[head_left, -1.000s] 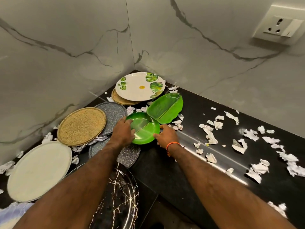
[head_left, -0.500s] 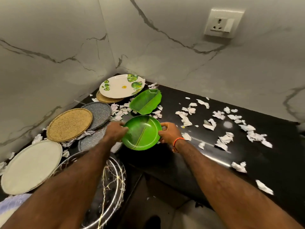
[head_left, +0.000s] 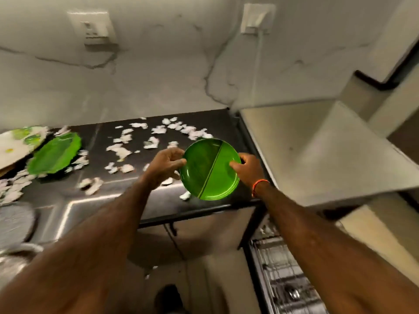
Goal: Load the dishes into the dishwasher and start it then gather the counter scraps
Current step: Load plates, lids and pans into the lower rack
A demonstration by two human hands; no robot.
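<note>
While held up off the black counter (head_left: 127, 196), round green plate (head_left: 209, 168) tilted, divider ridge running from upper right to lower left across its face. Left hand (head_left: 166, 165) pinching the plate's left rim, fingers curled over the edge. Right hand (head_left: 248, 169) gripping the right rim, thumb laid on the plate's face, fingers curled behind; orange thread band (head_left: 259, 184) round that wrist. Plate over the counter's right end, just beside the pale appliance top (head_left: 306, 150).

Scattered over the counter behind and left of the plate: torn white paper scraps (head_left: 122, 150). Far left: leaf-shaped green dish (head_left: 54, 152) lying among scraps, overlapping a white plate with green leaf print (head_left: 15, 143). Grey speckled plate (head_left: 13, 223) at the left edge, partly cut off. Lower right, below the right forearm: wire dishwasher rack (head_left: 281, 275), blurred, contents possibly a few metal pieces but hard to tell. On the marble wall (head_left: 158, 71): one socket (head_left: 94, 28) at left, another socket with a white plug and cord (head_left: 257, 19) at right.
</note>
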